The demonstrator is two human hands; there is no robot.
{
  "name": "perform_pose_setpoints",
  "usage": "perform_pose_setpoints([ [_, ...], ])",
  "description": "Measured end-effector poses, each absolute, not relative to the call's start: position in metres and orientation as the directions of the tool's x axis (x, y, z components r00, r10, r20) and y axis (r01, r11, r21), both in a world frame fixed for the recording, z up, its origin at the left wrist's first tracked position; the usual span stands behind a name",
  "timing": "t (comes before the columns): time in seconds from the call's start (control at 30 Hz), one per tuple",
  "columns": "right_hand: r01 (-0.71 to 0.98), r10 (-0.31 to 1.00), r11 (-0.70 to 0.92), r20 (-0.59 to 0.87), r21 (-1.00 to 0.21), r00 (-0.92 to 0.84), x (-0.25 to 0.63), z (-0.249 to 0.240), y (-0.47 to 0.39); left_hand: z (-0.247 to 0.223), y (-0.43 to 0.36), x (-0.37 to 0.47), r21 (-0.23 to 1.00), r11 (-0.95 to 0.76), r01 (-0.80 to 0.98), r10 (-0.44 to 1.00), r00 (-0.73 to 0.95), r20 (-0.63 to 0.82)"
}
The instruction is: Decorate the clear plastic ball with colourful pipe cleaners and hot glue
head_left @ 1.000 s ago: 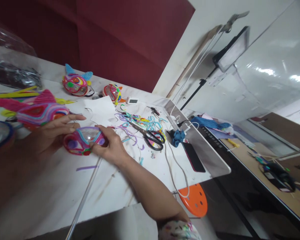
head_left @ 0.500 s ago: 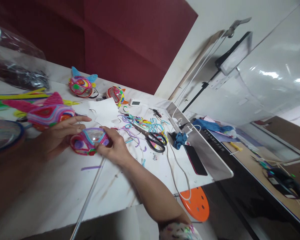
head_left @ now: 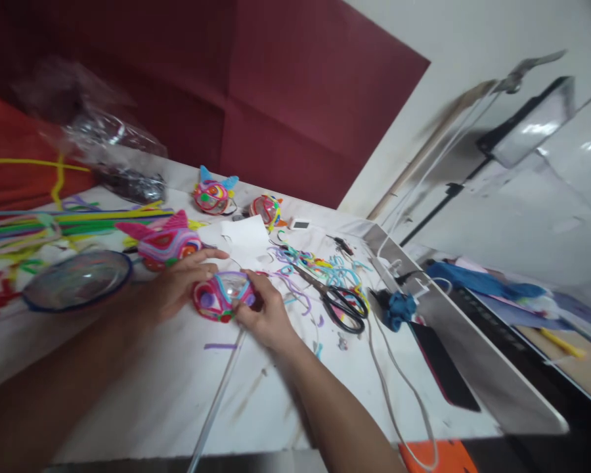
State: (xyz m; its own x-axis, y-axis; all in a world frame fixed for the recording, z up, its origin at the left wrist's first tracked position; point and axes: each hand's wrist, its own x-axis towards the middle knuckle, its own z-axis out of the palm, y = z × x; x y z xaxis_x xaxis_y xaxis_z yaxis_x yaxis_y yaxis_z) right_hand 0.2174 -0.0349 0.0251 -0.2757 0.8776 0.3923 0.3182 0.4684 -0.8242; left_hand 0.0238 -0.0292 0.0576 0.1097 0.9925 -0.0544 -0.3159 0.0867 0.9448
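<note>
A small mask of clear plastic, wrapped in pink, purple and blue pipe cleaners with a red and a green patch along its lower edge, is between my hands just above the white table. My right hand pinches its right side, thumb in front and fingers behind. At its left side, my left hand grips the edge with the index finger stretched out above; its thumb is hidden. A pink-eared mask lies just behind my left hand. Below the held mask are a purple pipe cleaner piece and a thin rod.
Black-handled scissors and a heap of pipe cleaner scraps lie to the right, near a phone and a cable. A blue-rimmed clear dish stands left. Two finished-looking masks, one with blue ears, sit at the back.
The view has swung left, so everything appears further right and slightly lower. Both hands stay on the mask with nearly the same hold.
</note>
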Motion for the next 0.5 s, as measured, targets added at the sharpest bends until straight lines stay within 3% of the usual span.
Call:
perform_pose_setpoints([
  [0.5, 0.225, 0.885, 0.451, 0.399, -0.864, -0.241, 0.2136, 0.0165, -0.0349, 0.0541, -0.0338, 0.0218, 0.915, 0.14, -0.379, 0.982, 0.17, -0.08],
])
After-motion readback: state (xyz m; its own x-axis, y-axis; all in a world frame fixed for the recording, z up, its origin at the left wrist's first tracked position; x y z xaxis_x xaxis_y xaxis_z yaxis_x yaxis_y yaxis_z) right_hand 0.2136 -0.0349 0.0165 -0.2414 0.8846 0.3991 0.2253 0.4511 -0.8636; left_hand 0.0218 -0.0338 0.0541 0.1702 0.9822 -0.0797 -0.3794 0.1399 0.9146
